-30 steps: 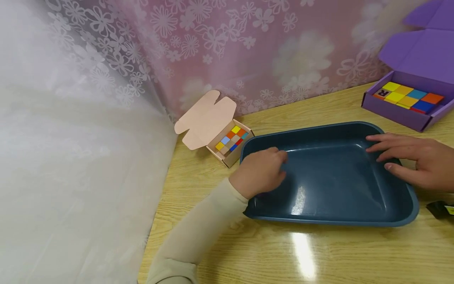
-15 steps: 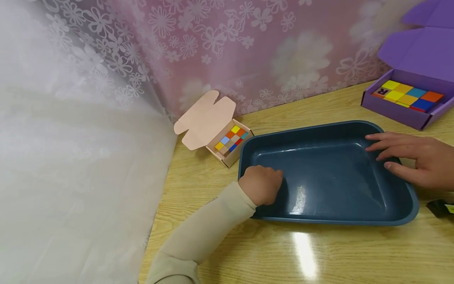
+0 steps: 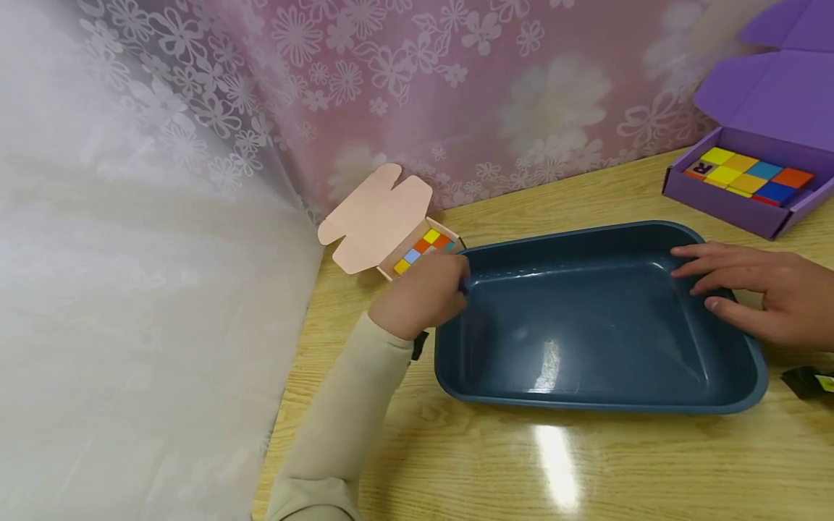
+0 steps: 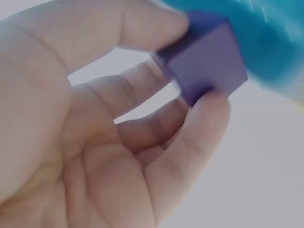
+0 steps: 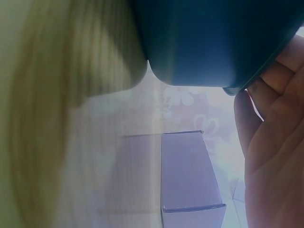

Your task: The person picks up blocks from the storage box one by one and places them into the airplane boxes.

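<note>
My left hand (image 3: 420,293) pinches a purple-blue block (image 4: 209,61) between thumb and fingertips. In the head view it is over the front of a small pale-pink cardboard box (image 3: 384,224), at the left rim of a dark blue plastic tub (image 3: 495,401); only a bit of the block shows past the fingers. Coloured blocks (image 3: 417,250) fill the pink box, partly hidden by the hand. My right hand (image 3: 765,293) rests over the tub's right rim, its fingers fairly straight and reaching inside. In the right wrist view, the tub's outer wall (image 5: 204,42) shows beside that hand.
At the back right, a purple box (image 3: 723,202) with its lid up holds several coloured blocks (image 3: 743,174). A black object (image 3: 808,382) lies right of the tub. A pink flowered curtain (image 3: 489,87) hangs behind the wooden table (image 3: 456,463).
My left hand goes from the tub's upper left, down inside the tub, then out and up-left to the pink box, now with the block in its fingers. The right hand stays put.
</note>
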{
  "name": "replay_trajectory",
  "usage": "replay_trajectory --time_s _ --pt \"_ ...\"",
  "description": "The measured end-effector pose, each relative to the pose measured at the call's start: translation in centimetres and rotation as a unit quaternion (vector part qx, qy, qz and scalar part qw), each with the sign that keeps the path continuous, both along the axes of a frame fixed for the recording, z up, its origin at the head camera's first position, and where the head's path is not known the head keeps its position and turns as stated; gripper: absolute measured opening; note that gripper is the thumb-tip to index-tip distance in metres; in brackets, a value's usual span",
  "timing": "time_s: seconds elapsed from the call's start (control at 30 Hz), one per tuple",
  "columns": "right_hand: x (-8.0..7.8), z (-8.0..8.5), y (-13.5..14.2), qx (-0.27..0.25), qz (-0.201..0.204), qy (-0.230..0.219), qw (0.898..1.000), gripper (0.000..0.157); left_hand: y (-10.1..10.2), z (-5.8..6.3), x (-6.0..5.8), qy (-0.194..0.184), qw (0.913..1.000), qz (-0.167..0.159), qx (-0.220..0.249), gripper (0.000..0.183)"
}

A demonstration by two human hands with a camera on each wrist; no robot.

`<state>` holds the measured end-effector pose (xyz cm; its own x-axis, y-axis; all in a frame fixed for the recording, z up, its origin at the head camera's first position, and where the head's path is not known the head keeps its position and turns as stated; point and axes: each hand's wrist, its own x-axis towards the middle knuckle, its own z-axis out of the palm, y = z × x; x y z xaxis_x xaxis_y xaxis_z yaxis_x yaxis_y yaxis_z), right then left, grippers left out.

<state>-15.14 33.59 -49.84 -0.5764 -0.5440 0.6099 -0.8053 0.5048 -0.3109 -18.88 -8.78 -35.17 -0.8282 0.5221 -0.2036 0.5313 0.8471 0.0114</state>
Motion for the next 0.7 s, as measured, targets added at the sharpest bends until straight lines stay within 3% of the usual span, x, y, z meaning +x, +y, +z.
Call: replay_trajectory --time_s 0.13,0.23,0.33,0.5,0.7 --pt "-0.1 0.0 -0.1 -0.002 0.001 0.003 1.0 0.046 -3.3 0.7 -2.9 0.002 0.9959 0.078 0.046 0.014" --pt "-0.1 0.0 0.0 -0.001 0.001 0.005 1.0 0.045 -5.1 0.0 -5.0 -0.016 0.9915 0.126 0.03 0.015" --pt "-0.1 0.0 0.1 0.002 0.002 0.002 1.0 0.046 -6.3 -1.3 -6.6 -0.031 0.9879 0.152 0.0 0.028" --pt "0.0 0.2 0.1 0.003 0.004 -0.003 1.0 0.049 -7.3 -2.9 -8.2 -0.051 0.9864 0.155 -0.016 0.025" --pt "0.0 0.1 0.1 0.005 0.005 -0.003 1.0 0.048 -7.5 -2.7 -8.5 -0.06 0.9871 0.148 -0.011 0.03"
